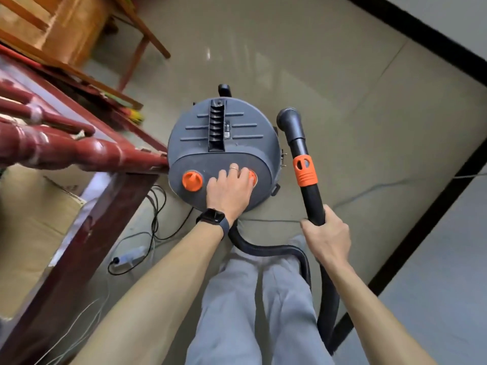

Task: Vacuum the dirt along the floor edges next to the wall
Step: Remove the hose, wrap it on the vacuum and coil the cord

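So the person is standing right over the grey canister vacuum (224, 133), which is sitting on the tiles just right of a red wooden table (79, 151). My guess is it's parked there so the controls stay within reach.

The left hand (228, 189) is lying on the canister's lid with its fingers curling over the right orange knob (252, 177), probably to switch it on or set the power. The left orange knob (192, 180) is sitting untouched beside it.

The right hand (326, 238) is gripping the black wand (312, 198) in a full fist, just right of the canister. It's holding the round nozzle (289, 119) up off the floor and pointing forward, ready to go.

The hose (276, 250) is looping behind the canister, past the person's legs. The black skirting (421, 35) where the floor meets the wall is running well beyond the canister, ahead and to the right. The nozzle isn't anywhere near that edge yet, and I can't make out any dirt there.
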